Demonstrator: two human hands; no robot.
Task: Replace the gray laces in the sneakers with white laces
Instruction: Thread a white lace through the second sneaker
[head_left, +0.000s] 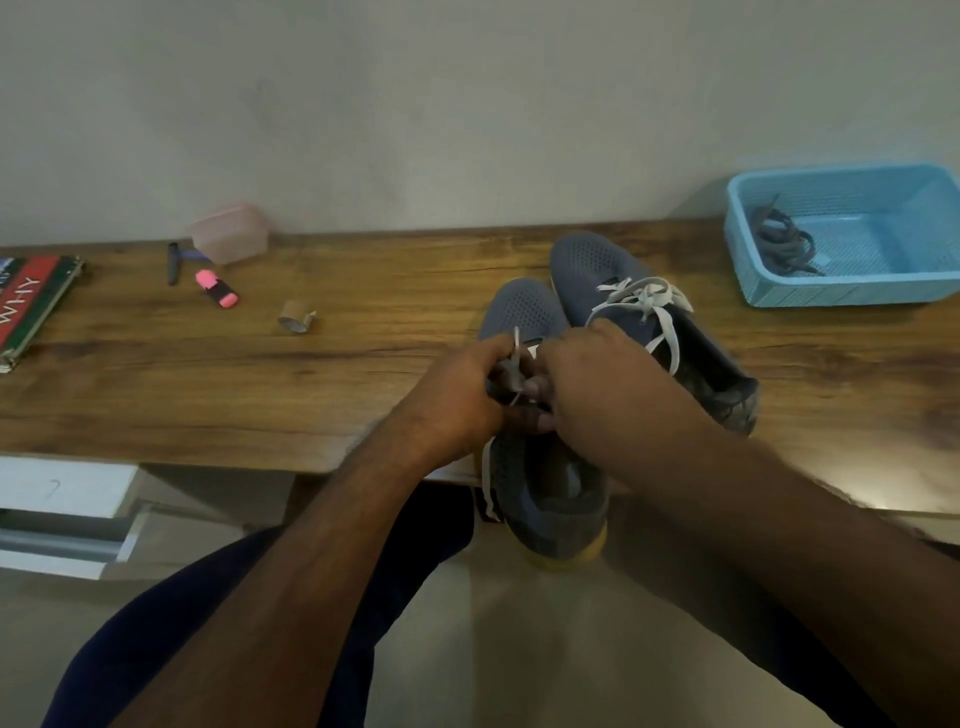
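The near sneaker lies right in front of me, heel hanging over the table's near edge, toe pointing away toward the wall, so its long axis runs near to far. Both my hands meet over its tongue. My left hand is curled and pinches the white lace, whose end stands up just above my knuckles. My right hand is curled tight against it from the right; I judge it holds the lace or the eyelet edge too, but its fingertips are hidden, so I can't say which. The eyelets lie directly under my fingers, and the rows run along the shoe, so the next pass goes across, left to right or back, with the left hand leading the tip.

Just beyond, touching on the right, the second sneaker already carries white lacing, loosely crossed. Farther right, well apart, the blue basket holds the gray laces.
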